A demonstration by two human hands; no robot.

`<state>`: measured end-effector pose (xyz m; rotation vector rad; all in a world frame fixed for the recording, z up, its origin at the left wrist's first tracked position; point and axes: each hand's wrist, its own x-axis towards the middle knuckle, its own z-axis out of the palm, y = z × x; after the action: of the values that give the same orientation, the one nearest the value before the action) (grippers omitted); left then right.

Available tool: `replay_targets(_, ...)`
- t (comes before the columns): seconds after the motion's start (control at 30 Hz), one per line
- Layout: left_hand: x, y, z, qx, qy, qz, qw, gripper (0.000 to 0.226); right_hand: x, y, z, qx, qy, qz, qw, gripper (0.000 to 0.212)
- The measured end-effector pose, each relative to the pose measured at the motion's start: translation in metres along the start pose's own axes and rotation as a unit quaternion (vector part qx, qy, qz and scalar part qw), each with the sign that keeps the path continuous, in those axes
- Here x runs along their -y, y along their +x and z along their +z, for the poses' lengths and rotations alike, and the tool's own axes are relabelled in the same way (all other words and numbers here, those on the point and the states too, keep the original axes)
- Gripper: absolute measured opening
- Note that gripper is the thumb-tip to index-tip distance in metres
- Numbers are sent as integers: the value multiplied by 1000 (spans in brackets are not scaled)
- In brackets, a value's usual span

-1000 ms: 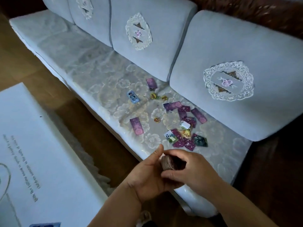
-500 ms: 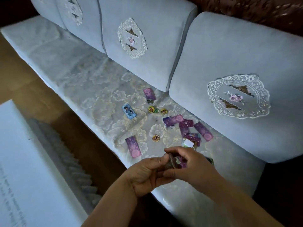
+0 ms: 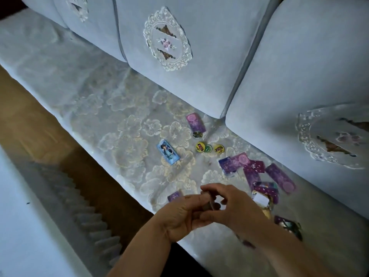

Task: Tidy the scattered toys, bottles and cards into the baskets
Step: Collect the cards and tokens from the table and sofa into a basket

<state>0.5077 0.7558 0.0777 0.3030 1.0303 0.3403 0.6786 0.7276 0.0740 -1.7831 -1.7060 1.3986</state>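
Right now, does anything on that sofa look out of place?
Yes. Purple cards lie strewn askew on the sofa seat, some overlapping; a blue card and round discs sit apart. The left hand and right hand hold a small stack.

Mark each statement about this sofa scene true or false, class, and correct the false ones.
1. Both the left hand and the right hand hold the small stack. True.
2. The blue card lies on the purple cards. False: it lies alone on the sofa seat.
3. Round tokens lie between the blue card and the purple cards. True.
4. A basket stands on the sofa seat. False: no basket is in view.
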Motion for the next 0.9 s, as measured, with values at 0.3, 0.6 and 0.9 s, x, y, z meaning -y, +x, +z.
replay_targets(0.3,-119,116,-121,-164,167,22,972,25,-16,173,26,-87,132,158,975,33)
replay_targets(0.6,-119,213,-215,-339,648,65,679,52,-99,278,35,-180,-29,254,950,30)
replay_targets(0.9,-89,232,-234,-337,709,218,580,62,-126,322,43,-212,-115,248,938,34)
